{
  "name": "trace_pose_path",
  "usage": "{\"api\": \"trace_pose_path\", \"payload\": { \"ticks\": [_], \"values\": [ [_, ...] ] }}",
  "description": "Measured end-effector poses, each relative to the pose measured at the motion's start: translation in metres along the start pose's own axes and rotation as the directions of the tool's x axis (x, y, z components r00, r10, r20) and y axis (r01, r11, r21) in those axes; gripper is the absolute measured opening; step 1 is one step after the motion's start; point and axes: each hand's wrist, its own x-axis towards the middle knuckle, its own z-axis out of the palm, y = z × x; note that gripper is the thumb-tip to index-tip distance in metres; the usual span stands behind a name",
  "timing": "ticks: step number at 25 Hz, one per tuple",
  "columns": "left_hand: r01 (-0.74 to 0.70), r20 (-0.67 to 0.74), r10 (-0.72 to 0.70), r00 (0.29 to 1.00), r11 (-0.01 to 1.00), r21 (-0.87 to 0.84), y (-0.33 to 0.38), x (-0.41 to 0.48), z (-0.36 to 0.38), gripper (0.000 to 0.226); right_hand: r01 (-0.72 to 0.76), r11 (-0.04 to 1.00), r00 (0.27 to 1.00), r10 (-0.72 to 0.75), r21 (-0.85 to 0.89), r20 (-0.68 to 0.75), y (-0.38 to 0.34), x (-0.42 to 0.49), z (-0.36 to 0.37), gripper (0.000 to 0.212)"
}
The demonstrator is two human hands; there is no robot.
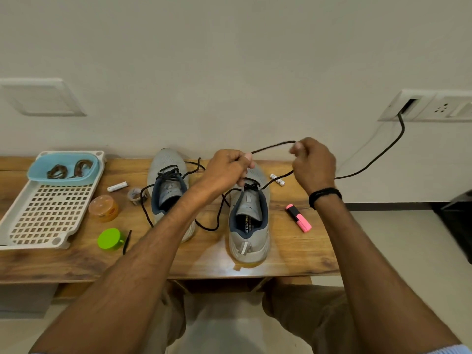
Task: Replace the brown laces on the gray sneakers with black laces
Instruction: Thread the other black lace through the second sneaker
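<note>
Gray left sneaker (167,175) just below-left of fingers: black-laced, ends loose. Gray right sneaker (249,226) directly below fingers: black lace threaded near top (tying likely left). Left hand (227,169), right hand (314,164) curled, each pinching black lace (273,145) stretched between. Brown laces (69,169) out, in blue tub (38,172) far left.

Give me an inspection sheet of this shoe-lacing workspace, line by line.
Surface: brown wooden tabletop.
Job's things: left gray mesh sneaker, black-laced with loose ends; right gray mesh sneaker, black cord lace raised from it; coiled brown laces in light-blue plastic tub.
Clutter: white perforated plastic tray, orange round jar, green round container, pink highlighter pen.
Grippers: left hand and right hand each pinch the black cord lace.
Cables: black wall cable from white socket plate.
Surroundings: white wall.
</note>
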Motion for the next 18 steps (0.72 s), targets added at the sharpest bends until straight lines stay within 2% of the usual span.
{"api": "trace_pose_path", "payload": {
  "ticks": [1,2,4,5,6,7,9,10,11,12,13,15,18],
  "values": [
    [0.018,0.008,-0.017,1.0,0.999,-0.032,0.001,0.0,-0.002,0.033,-0.05,0.998,0.999,0.049,-0.049,-0.02,0.005,0.002,0.0,0.019],
    [0.027,0.034,-0.026,0.999,0.999,-0.045,0.001,0.0,-0.003,0.034,-0.029,0.996,0.999,0.032,-0.086,0.034,0.004,0.001,0.002,0.032],
    [0.034,0.129,-0.023,0.991,0.996,-0.085,0.008,-0.003,-0.001,0.036,0.161,0.986,0.966,-0.149,-0.042,0.211,-0.005,-0.006,0.011,0.052],
    [0.045,0.169,-0.026,0.985,0.993,-0.113,0.011,-0.004,0.001,0.036,0.254,0.967,0.934,-0.249,0.015,0.257,-0.01,-0.009,0.017,0.046],
    [0.069,0.189,-0.04,0.981,0.986,-0.152,0.013,-0.005,0.003,0.036,0.306,0.952,0.914,-0.303,0.031,0.269,-0.015,-0.013,0.02,0.029],
    [0.113,0.18,-0.078,0.98,0.976,-0.188,0.015,-0.005,0.003,0.035,0.316,0.949,0.913,-0.303,-0.001,0.272,-0.017,-0.015,0.021,0.013],
    [0.229,0.109,-0.212,0.971,0.956,-0.185,0.009,-0.003,0.001,0.033,0.19,0.979,0.937,-0.156,-0.078,0.314,-0.018,-0.018,0.02,0.011],
    [0.276,0.054,-0.272,0.961,0.959,-0.07,0.002,-0.002,0.001,0.03,0.1,0.988,0.933,-0.053,-0.116,0.356,-0.017,-0.021,0.022,0.011],
    [0.296,0.014,-0.301,0.954,0.945,0.138,-0.006,-0.002,0.001,0.026,0.031,0.99,0.915,0.029,-0.141,0.402,-0.017,-0.026,0.026,0.009],
    [0.297,0.008,-0.319,0.948,0.893,0.337,-0.012,-0.003,0.002,0.022,-0.017,0.985,0.89,0.095,-0.174,0.446,-0.019,-0.032,0.032,0.017],
    [0.287,0.024,-0.336,0.942,0.838,0.464,-0.018,-0.004,0.004,0.019,-0.058,0.977,0.86,0.154,-0.206,0.487,-0.019,-0.038,0.039,0.034],
    [0.243,0.039,-0.328,0.944,0.769,0.591,-0.024,-0.006,0.007,0.021,-0.109,0.96,0.812,0.236,-0.259,0.533,-0.015,-0.046,0.054,0.056],
    [0.244,-0.036,-0.286,0.958,0.74,0.626,-0.027,-0.003,0.005,0.021,-0.173,0.936,0.818,0.309,-0.305,0.485,-0.007,-0.048,0.065,0.058]
  ]
}}
